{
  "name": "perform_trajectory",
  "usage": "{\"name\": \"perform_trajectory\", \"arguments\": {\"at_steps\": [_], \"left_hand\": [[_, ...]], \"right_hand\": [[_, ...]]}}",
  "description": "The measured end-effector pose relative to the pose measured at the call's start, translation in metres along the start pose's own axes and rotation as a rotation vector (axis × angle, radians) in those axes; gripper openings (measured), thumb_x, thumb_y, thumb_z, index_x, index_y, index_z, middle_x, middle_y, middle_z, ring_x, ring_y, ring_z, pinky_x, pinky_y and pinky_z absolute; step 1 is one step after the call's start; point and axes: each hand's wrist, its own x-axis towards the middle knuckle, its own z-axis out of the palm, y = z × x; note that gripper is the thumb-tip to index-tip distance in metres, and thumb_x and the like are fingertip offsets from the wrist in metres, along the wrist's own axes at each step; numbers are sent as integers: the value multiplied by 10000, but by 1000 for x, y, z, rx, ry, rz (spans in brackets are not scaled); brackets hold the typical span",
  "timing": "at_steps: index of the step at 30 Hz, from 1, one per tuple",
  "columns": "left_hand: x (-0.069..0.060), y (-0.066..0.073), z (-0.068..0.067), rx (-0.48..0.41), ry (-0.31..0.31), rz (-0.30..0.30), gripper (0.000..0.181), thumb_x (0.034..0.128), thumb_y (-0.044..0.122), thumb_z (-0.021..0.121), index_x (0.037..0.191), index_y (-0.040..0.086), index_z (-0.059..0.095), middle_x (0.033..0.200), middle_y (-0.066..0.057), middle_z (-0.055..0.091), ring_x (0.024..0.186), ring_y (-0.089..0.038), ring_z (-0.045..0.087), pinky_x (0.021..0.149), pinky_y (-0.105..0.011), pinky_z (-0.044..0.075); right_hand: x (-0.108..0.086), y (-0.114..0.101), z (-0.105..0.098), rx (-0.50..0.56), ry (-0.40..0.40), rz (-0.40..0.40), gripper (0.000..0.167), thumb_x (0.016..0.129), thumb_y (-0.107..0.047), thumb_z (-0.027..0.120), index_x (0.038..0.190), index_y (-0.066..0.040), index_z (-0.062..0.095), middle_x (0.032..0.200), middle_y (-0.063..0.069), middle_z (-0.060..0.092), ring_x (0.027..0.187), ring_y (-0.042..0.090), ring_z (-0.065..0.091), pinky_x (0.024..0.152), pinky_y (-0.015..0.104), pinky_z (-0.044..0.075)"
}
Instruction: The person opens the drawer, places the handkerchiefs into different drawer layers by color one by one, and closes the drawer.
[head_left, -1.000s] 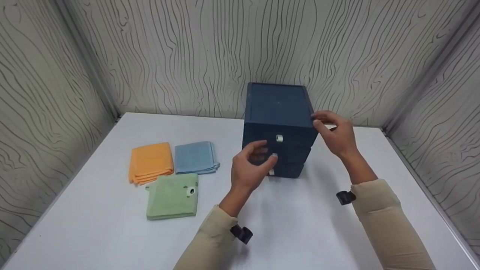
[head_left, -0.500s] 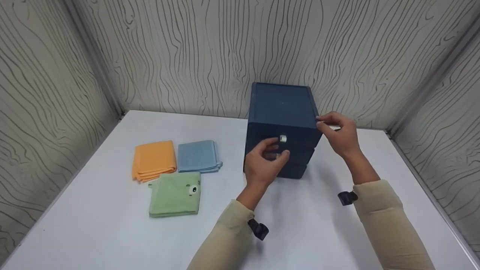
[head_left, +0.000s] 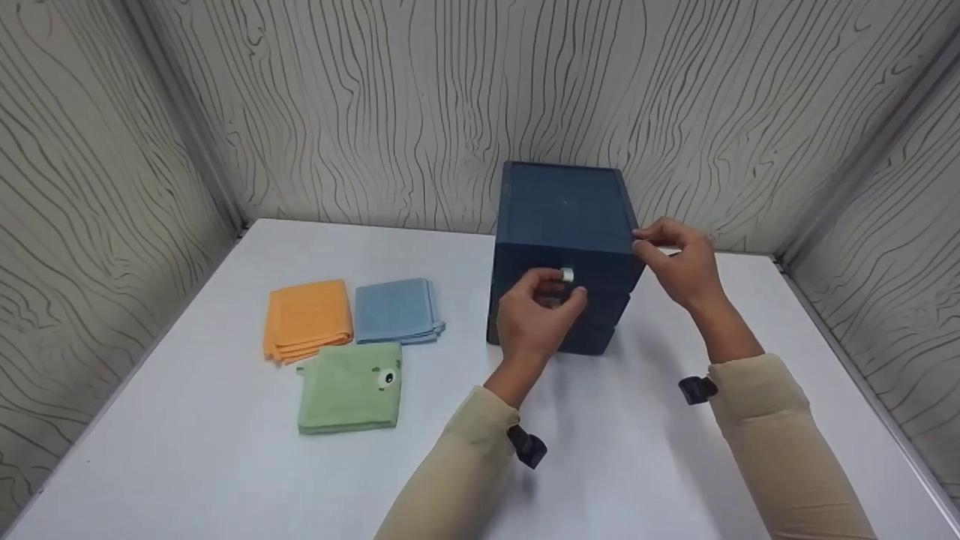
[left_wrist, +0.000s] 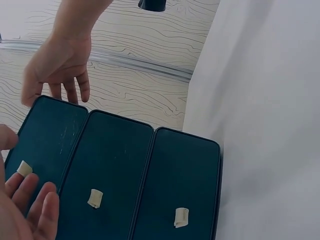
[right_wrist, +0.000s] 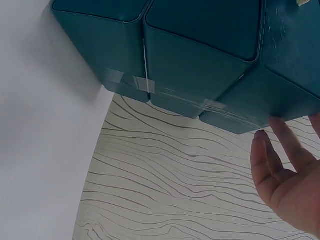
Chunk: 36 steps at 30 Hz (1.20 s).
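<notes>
A dark blue three-drawer unit [head_left: 568, 206] stands upright on the table, its drawers closed. Each drawer front carries a small cream pull tab, the upper one [head_left: 568, 275] showing beside my left fingertips. My left hand [head_left: 536, 315] is in front of the top drawer, fingers bent loosely at that tab [left_wrist: 24, 169] and thumb apart from it. At the unit's upper right front corner, my right hand [head_left: 681, 262] touches the side with its fingertips; in the right wrist view its fingers [right_wrist: 287, 145] are loosely bent against the side wall. The lower tabs are behind my left hand in the head view.
Left of the unit lie three folded cloths: orange [head_left: 309, 319], light blue [head_left: 395, 311] and green with an eye design [head_left: 351, 390]. The white table [head_left: 187, 465] is enclosed by wood-grain patterned walls [head_left: 375, 112]. Clear tape [right_wrist: 145, 84] runs along the unit's side.
My left hand has moved right and up across the drawer fronts to the top tab. My right hand stays at the unit's corner. The cloths have not moved.
</notes>
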Motion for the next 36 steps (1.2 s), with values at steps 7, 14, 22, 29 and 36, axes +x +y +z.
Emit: {"name": "perform_trajectory", "arguments": {"at_steps": [7, 14, 22, 29, 36], "left_hand": [[5, -3, 4, 27, 56, 66, 202, 774, 363, 758, 924, 255, 675, 858, 144, 700, 722, 47, 637, 652, -195, 520], [10, -7, 5, 33, 51, 120, 160, 815, 317, 730, 963, 274, 689, 868, 153, 702, 746, 64, 628, 670, -179, 517], [11, -5, 8, -9, 26, 94, 136, 813, 291, 739, 944, 267, 709, 872, 133, 700, 760, 49, 633, 683, -184, 523], [10, -6, 8, -13, 30, 85, 121, 799, 274, 748, 911, 258, 707, 848, 139, 696, 731, 59, 631, 673, -178, 522], [4, -6, 7, -22, 35, 109, 117, 804, 255, 742, 914, 236, 708, 876, 131, 710, 768, 50, 630, 703, -169, 529]], "right_hand": [[0, 0, 1, -3, 13, -7, 143, 899, -188, 600, 941, -113, 714, 1015, 72, 698, 899, 3, 577, 736, 187, 458], [2, -1, 3, -5, 26, -24, 141, 888, -166, 598, 923, -90, 711, 999, 52, 694, 892, 4, 577, 703, 193, 464], [0, 0, 2, -15, 44, -18, 142, 892, -160, 588, 919, -112, 719, 970, 71, 703, 874, 1, 579, 686, 181, 460], [1, 1, -3, -22, -11, -47, 148, 912, -169, 586, 944, -89, 705, 1049, 65, 709, 892, -3, 585, 702, 176, 465], [0, 1, -6, -39, -55, -49, 162, 924, -193, 578, 978, -98, 697, 1117, 65, 702, 935, -1, 568, 742, 197, 462]]}}
